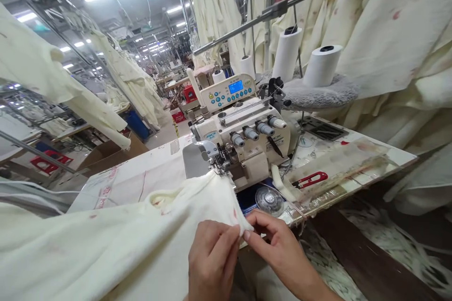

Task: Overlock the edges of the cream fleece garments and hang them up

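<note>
Cream fleece fabric (141, 230) with small reddish marks spreads across the left of the table and runs up under the presser foot of a white overlock sewing machine (240, 146). At the fabric's near right edge, my left hand (213, 254) pinches the cloth between thumb and fingers. Close beside it, my right hand (278, 249) also pinches that edge, with the fingertips of both hands almost touching. The stretch of edge between my hands and the machine hangs fairly straight. Folds hide the far part of the cloth.
Red-handled thread snips (310, 179) lie right of the machine, near a clear round dish (269, 200). White thread cones (323, 66) stand behind on a grey fuzzy pad (318, 91). Cream garments (399, 23) hang at right and left. Fabric scraps (384, 240) lie below the table.
</note>
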A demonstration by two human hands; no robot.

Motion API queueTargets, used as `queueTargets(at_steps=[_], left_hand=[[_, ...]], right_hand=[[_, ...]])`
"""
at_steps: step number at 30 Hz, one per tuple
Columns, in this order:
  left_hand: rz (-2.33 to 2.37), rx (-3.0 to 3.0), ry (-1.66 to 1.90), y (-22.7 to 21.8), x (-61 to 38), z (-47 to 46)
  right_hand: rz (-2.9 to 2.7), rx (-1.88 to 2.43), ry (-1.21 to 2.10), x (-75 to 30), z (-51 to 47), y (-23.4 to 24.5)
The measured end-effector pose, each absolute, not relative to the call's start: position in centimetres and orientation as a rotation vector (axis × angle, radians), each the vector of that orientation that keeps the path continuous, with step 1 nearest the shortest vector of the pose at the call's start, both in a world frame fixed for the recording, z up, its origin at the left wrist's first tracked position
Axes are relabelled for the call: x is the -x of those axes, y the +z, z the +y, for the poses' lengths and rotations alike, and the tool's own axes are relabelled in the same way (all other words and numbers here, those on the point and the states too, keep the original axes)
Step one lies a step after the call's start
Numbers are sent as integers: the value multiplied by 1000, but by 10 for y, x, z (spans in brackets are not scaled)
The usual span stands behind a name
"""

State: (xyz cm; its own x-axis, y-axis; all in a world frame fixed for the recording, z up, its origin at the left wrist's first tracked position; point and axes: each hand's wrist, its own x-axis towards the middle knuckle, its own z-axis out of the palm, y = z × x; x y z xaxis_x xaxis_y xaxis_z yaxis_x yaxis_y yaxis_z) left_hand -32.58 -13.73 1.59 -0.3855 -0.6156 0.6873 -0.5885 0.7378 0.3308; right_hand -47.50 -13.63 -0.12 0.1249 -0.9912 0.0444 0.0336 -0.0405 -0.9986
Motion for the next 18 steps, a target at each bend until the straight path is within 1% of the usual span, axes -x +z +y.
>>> queueTargets(at_steps=[3,5,7,9,11,12,15,18], left_hand=[[-2104,-882,107,14,329,-136],[-2105,-842,263,16,330,-138],[-2124,-787,364,19,333,-140],[-2155,-755,382,22,336,-143],[-2158,-757,361,23,337,-145],[-2156,-778,338,23,336,-146],[-2275,-885,283,19,326,-150],[-2477,-985,379,16,314,-155]], right_hand=[[967,1155,-1120,481,-132,1],[961,1254,-1103,486,-132,0],[1086,1579,-1208,492,-133,-2],[1181,1992,-1383,497,-138,-4],[1135,2305,-1513,500,-145,-5],[1092,2388,-1540,500,-147,-5],[1073,2432,-1563,500,-154,-6],[1122,2418,-1550,501,-159,-8]])
